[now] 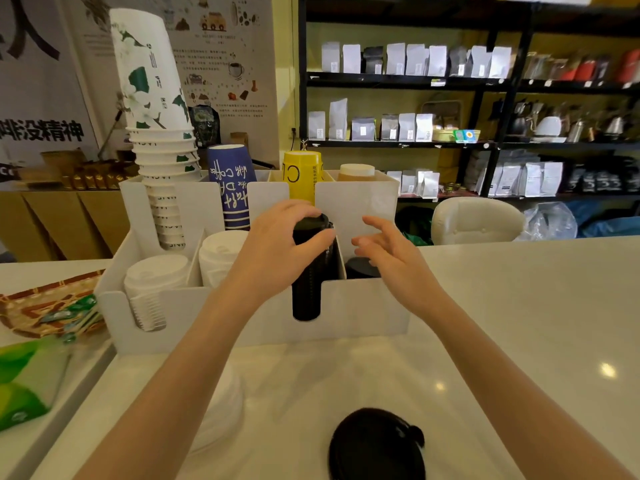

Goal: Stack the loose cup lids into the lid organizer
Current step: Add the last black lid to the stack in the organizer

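Our left hand [277,244] curls over the top of the tall stack of black lids [308,278], fingers and thumb closed around its uppermost lid; the stack stands upright in a slot of the white lid organizer [363,317]. Just to the right of that hand our right hand [388,251] hovers with fingers spread and loosely bent, holding nothing; under its fingertips a shorter black stack [360,268] sits in the neighbouring compartment. To the left of the left hand two stacks of white lids [156,282] fill the other front slots; behind them paper cups [156,116] tower in the rear section, beside a blue cup [232,188] and a yellow cup [301,178]. Nearer to us than both hands, on the white counter [519,341], one loose black lid [377,445] lies flat; a pile of white lids [221,410] rests under our left forearm.
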Action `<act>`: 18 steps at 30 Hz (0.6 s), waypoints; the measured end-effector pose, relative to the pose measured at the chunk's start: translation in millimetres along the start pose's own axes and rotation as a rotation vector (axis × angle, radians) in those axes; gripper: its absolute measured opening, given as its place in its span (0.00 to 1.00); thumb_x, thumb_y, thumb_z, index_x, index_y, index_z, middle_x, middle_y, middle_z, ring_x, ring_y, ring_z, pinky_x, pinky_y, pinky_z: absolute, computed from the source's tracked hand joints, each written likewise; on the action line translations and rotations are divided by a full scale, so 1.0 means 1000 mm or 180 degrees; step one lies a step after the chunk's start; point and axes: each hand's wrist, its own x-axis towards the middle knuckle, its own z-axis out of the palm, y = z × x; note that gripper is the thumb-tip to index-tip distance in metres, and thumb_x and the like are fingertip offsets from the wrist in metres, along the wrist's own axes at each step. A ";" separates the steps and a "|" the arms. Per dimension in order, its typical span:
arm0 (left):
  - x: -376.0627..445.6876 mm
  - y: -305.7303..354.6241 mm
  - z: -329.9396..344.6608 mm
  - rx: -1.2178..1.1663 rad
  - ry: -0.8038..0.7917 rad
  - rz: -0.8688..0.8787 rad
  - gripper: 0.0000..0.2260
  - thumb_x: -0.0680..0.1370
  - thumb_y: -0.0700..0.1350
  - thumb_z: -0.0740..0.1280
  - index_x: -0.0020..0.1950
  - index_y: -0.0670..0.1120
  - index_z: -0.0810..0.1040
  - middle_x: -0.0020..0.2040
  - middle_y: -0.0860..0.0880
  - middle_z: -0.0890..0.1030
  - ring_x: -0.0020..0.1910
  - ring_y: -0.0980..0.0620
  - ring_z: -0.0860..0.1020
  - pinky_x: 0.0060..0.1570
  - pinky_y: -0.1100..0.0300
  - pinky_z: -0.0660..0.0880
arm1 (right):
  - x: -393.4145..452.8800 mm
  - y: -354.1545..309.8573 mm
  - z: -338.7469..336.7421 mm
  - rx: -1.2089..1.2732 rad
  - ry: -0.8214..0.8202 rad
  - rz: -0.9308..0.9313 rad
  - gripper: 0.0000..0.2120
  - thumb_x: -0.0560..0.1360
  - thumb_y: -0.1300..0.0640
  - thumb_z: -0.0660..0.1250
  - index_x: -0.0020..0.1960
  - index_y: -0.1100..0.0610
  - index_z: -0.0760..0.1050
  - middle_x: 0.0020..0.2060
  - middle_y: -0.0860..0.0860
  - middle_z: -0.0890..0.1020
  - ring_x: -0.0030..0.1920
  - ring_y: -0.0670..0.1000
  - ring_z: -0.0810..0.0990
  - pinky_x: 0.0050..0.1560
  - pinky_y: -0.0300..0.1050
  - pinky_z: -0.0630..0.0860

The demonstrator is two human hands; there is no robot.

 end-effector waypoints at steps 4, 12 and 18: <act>-0.018 0.015 0.004 -0.0586 -0.0107 -0.0135 0.17 0.74 0.49 0.64 0.61 0.46 0.73 0.57 0.51 0.77 0.57 0.54 0.74 0.56 0.59 0.71 | -0.030 -0.001 -0.013 -0.0084 0.0024 0.0104 0.20 0.76 0.52 0.58 0.68 0.50 0.63 0.51 0.51 0.80 0.54 0.49 0.78 0.58 0.45 0.72; -0.122 0.013 0.048 -0.0406 -0.1543 -0.0437 0.31 0.72 0.60 0.60 0.72 0.50 0.56 0.72 0.52 0.62 0.69 0.56 0.62 0.66 0.63 0.58 | -0.103 0.011 -0.016 -0.0400 -0.0120 0.0425 0.14 0.76 0.54 0.58 0.60 0.51 0.74 0.56 0.45 0.78 0.55 0.42 0.73 0.53 0.31 0.67; -0.167 0.012 0.050 -0.0274 -0.1839 -0.0556 0.36 0.69 0.64 0.63 0.72 0.52 0.54 0.73 0.55 0.59 0.70 0.56 0.60 0.62 0.66 0.55 | -0.148 0.025 -0.016 -0.0510 -0.0221 0.0729 0.13 0.76 0.54 0.59 0.57 0.51 0.76 0.54 0.44 0.78 0.55 0.42 0.74 0.49 0.26 0.65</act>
